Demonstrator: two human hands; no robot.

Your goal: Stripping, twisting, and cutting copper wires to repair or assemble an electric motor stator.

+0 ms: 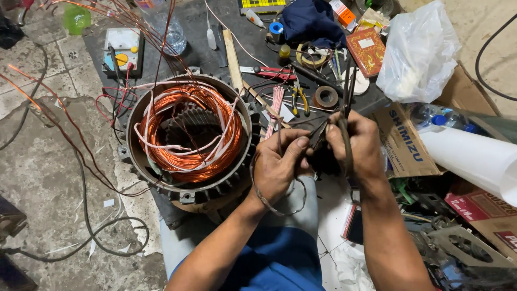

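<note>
Hands — left [277, 164] pinches wire [280, 134] | right [358, 145] grips scissors [344, 108] — beside stator [188, 134]

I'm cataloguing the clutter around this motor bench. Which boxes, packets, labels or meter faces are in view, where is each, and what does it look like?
Cardboard box flap: right of the hands, brown with dark blue lettering.
Red carton: lower right, red with white print.
Red booklet-like packet: top, right of centre, patterned red with a white label.
Small orange-and-white box: top edge.
Meter: upper left, pale face, yellow dial.

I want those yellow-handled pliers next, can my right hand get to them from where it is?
Probably not straight away: the right hand is busy gripping scissors. The yellow-handled pliers lie uncovered on the bench just ahead.
</note>
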